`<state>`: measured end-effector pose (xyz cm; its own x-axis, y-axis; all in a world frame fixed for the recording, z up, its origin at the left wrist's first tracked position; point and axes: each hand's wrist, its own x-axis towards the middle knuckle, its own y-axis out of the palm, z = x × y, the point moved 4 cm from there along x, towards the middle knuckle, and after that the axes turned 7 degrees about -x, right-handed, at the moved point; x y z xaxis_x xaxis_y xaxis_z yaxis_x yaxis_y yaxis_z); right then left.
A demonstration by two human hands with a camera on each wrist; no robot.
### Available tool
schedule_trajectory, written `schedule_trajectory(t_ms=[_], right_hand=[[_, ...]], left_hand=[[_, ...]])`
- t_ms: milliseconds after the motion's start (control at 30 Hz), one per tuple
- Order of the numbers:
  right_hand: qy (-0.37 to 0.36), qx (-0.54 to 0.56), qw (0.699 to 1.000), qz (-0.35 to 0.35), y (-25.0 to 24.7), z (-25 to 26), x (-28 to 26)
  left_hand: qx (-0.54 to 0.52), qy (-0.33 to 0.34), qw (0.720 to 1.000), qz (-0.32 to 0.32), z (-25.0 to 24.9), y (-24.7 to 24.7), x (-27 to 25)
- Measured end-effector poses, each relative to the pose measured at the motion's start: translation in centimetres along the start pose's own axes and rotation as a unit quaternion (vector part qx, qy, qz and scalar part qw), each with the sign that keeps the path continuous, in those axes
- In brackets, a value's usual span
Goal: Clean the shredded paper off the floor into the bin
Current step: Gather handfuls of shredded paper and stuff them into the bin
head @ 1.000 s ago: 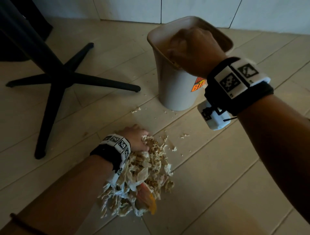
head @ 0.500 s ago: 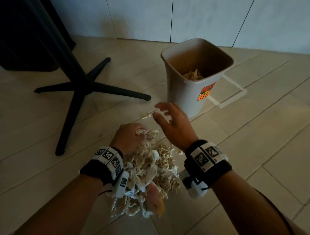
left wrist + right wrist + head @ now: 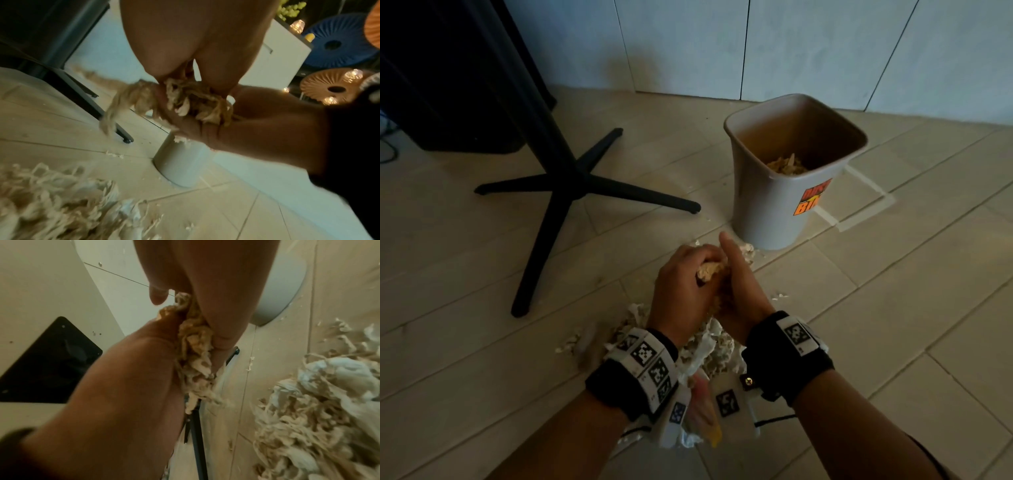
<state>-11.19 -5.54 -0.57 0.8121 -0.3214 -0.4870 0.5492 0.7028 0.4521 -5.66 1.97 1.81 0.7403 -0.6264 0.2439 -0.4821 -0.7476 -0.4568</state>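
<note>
A clump of shredded paper (image 3: 709,270) is squeezed between my two hands, just above the floor. My left hand (image 3: 683,281) curls its fingers over the clump from the left. My right hand (image 3: 741,291) cups it from the right, thumb pointing up. In the left wrist view the clump (image 3: 195,102) has strands hanging off its left side. In the right wrist view the clump (image 3: 195,344) sits between both palms. A larger pile of shredded paper (image 3: 709,346) lies on the floor under my wrists. The grey bin (image 3: 767,205) stands just beyond my hands, upright, with some shreds inside.
A black four-legged table base (image 3: 571,192) spreads over the floor to the left, one foot ending near the bin. A dark cabinet (image 3: 448,85) stands at the back left, a white wall behind. Tape marks (image 3: 859,219) and small paper scraps (image 3: 779,296) lie on the tiles.
My right hand has come down from the bin to the pile and closed against the left hand. Both now hold a clump raised off the pile.
</note>
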Motion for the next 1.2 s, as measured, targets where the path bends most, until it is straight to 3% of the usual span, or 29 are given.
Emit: schedule_trajectory(t_ms=[100,200,367,500,600,733,867,1000,1200], right_hand=[[-0.003,-0.027,0.999,-0.042,-0.5,0.2,0.6],[-0.006,-0.028,0.998,-0.06,-1.3,-0.2,0.8],[-0.045,-0.102,0.988,-0.108,-2.5,0.7,0.9],[-0.087,-0.211,0.966,-0.124,-2.9,4.1,1.3],[-0.127,-0.255,0.951,-0.119,-2.4,7.7,1.9],[-0.184,-0.305,0.928,-0.113,-1.4,12.9,2.6],[-0.216,-0.344,0.903,-0.137,-0.9,18.3,3.7],[-0.228,-0.385,0.88,-0.161,-1.0,22.8,5.0],[-0.226,-0.472,0.831,-0.191,-3.3,24.7,7.9]], left_hand=[[0.016,-0.003,1.0,0.004,0.4,0.8,-1.0],[0.006,-0.06,0.998,0.02,1.3,0.6,-1.5],[-0.042,-0.074,0.991,0.106,1.9,-0.4,-2.4],[-0.056,-0.098,0.991,0.077,3.8,-2.6,-2.4],[0.036,-0.132,0.988,0.07,7.5,-3.6,-2.1],[0.156,-0.225,0.953,0.128,11.2,-3.7,-2.6],[0.18,-0.292,0.914,0.218,12.8,-2.4,-3.8],[0.151,-0.307,0.897,0.281,13.1,-1.0,-4.6],[0.193,-0.281,0.899,0.276,14.4,-0.2,-4.4]])
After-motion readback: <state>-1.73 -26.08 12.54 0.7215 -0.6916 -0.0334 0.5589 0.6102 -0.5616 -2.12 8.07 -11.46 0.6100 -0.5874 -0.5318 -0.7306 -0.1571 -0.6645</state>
